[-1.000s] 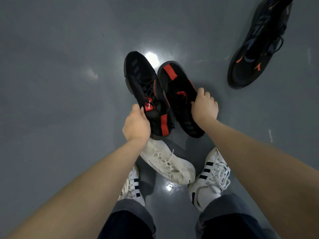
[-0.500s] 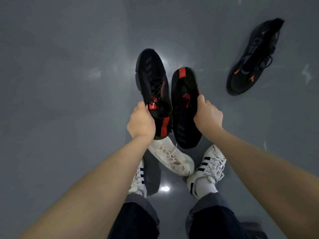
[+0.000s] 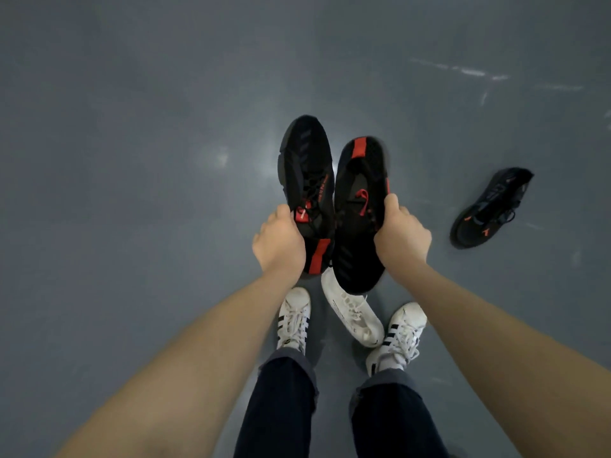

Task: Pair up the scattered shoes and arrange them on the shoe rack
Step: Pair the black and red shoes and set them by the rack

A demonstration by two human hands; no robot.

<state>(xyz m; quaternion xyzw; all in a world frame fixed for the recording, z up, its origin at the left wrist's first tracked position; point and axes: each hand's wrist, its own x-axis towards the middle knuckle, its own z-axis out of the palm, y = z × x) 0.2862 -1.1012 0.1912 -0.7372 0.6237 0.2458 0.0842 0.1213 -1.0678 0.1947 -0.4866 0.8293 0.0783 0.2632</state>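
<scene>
**Two black-and-red shoes held side by side above the floor**

The person is standing on a grey floor [image 3: 132, 160] and looking down at both hands. The left hand [image 3: 279, 241] is gripping the left black shoe [image 3: 305, 180] near its heel, with the thumb lying against the red tongue tab and the fingers curled round the side. This shoe is pointing toe away from the person, and a red strip is showing at its heel. A line of small orange lettering is running along the edge of its lacing, but it is too fine to read.

The right hand [image 3: 401, 236] is clutching the right black shoe [image 3: 358, 206] by its outer edge, thumb on the rim. That shoe is lying the opposite way round, its red heel strip pointing away and its toe hanging down toward the person. The two shoes are touching along their inner sides.

Below them, a loose white shoe [image 3: 352, 310] is lying on the floor between the person's feet, which are wearing white sneakers with three black stripes [image 3: 294, 320]. A printed line of dark text is running along the loose shoe's side, unreadable here.

Well apart to the right, another black shoe with orange marks [image 3: 489, 209] is resting on the floor by itself.
</scene>
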